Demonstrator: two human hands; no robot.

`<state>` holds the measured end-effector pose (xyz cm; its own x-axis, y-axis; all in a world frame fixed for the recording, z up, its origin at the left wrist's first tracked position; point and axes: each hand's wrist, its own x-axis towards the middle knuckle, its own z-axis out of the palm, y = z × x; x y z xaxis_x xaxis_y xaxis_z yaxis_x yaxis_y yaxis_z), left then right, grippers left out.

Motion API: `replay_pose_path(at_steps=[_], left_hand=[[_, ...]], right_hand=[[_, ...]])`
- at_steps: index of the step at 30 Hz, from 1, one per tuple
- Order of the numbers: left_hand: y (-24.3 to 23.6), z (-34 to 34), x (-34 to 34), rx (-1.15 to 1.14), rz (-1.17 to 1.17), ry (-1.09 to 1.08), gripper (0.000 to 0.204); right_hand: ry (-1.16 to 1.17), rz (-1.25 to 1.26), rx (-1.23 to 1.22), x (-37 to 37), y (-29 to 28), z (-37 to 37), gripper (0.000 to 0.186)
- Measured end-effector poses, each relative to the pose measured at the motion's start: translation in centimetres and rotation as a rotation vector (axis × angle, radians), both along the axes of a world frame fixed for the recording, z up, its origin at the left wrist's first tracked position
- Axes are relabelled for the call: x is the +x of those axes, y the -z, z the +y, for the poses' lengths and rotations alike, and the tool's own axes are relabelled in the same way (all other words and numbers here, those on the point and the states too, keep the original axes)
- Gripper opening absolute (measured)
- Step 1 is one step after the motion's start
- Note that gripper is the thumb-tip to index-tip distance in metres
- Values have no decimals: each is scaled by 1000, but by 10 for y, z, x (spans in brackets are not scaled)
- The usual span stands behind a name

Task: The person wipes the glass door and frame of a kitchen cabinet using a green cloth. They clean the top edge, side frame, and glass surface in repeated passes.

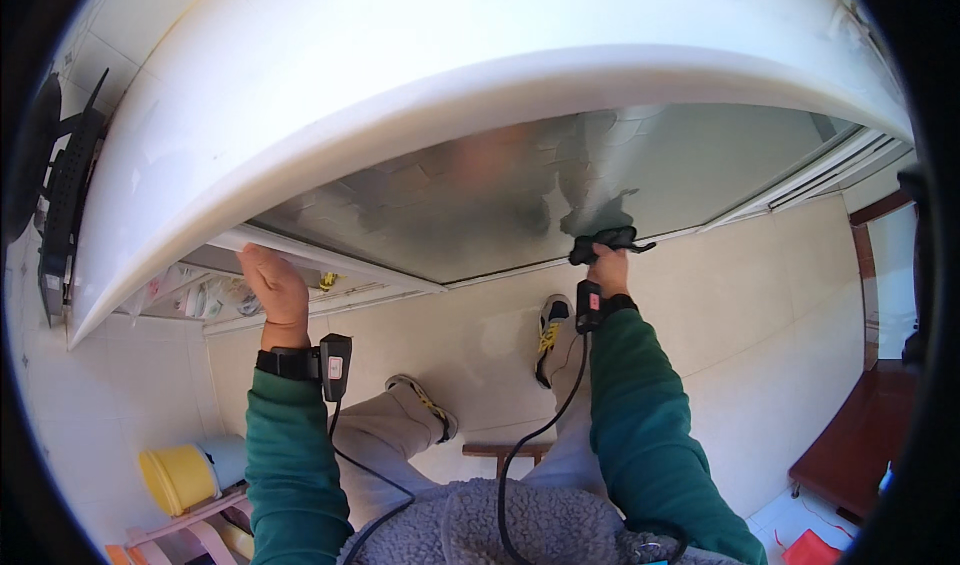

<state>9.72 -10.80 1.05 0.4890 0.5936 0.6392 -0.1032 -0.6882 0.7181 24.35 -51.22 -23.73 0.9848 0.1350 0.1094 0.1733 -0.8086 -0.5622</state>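
My right hand [611,269] is closed on a dark, crumpled cloth [603,244]. The cloth touches the lower part of a greyish glass door panel [440,200], which has a dark, wet-looking smear just above it. Under the left end of the white counter, my left hand [277,283] is at the panel's white door frame [335,262], fingers together against its edge. Part of the grip there is hidden. Beside the frame, a cabinet opening shows shelves with several small packages [205,297]. Each wrist carries a strapped black device with a cable.
A curved white countertop [480,25] hangs over the door. White sliding tracks [810,175] run at its right end. A black rack [70,195] stands far left. Yellow bucket [178,480] and pink stand [185,525] are low left; a dark red low table [860,445] is at right.
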Motion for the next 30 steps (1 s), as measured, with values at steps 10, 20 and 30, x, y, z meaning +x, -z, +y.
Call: replay_pose_path(at_steps=[10,20,30], left_hand=[[-6,-7,2,-30,-21,-81,41],[-10,-25,12,-29,-68,-29,37],[4,13,-5,-49,-5,-155,42]], right_hand=[[-308,119,146,-31,40,77,37],[-261,38,-316,-2,29,28,28],[-40,453,470,-24,-14,61,24]])
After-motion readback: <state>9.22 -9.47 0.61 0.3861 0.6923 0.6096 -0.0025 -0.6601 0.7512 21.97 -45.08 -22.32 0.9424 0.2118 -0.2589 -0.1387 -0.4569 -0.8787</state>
